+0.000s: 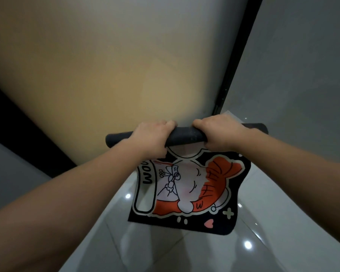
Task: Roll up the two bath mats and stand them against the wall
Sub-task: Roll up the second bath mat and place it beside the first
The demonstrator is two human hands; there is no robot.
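A black bath mat (186, 193) with an orange and white cartoon print hangs in the air in front of me. Its top edge is wound into a dark tube (186, 134) that lies level. My left hand (151, 138) grips the tube left of its middle. My right hand (218, 132) grips it right of the middle. The unrolled part hangs down over the glossy floor. Only this one mat is in view.
A frosted, yellow-lit door panel (106, 75) with a black frame (236, 61) stands straight ahead. A grey wall (302, 65) rises to the right of it. White glossy floor tiles (185, 252) lie below. Something pale (231, 114) lies at the foot of the frame.
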